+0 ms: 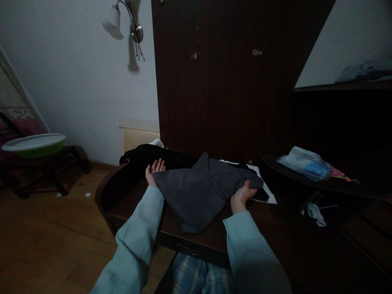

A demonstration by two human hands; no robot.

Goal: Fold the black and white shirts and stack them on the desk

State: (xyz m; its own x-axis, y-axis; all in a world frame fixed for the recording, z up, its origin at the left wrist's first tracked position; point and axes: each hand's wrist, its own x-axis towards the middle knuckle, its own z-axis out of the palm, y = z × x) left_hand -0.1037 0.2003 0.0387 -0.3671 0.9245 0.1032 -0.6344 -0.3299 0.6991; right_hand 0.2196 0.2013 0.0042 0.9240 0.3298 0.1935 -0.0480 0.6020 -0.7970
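A dark grey piece of cloth (199, 190), possibly a garment, is spread in loose folds over the dark wooden tabletop. One fold stands up in a peak at its back, and a corner hangs toward the front edge. My left hand (155, 172) is at the cloth's left corner, palm up with fingers stretched out; the cloth covers part of its thumb side. At the right end, my right hand (243, 196) has the cloth's edge between thumb and fingers. Beneath that end, a white sheet-like item (269, 194) and something black stick out.
Black fabric (147, 153) is heaped at the table's back left. A blue-white plastic packet (306, 163) lies on the shelf at right. A green basin (36, 148) rests on a chair at left. A wall lamp (114, 22) hangs above.
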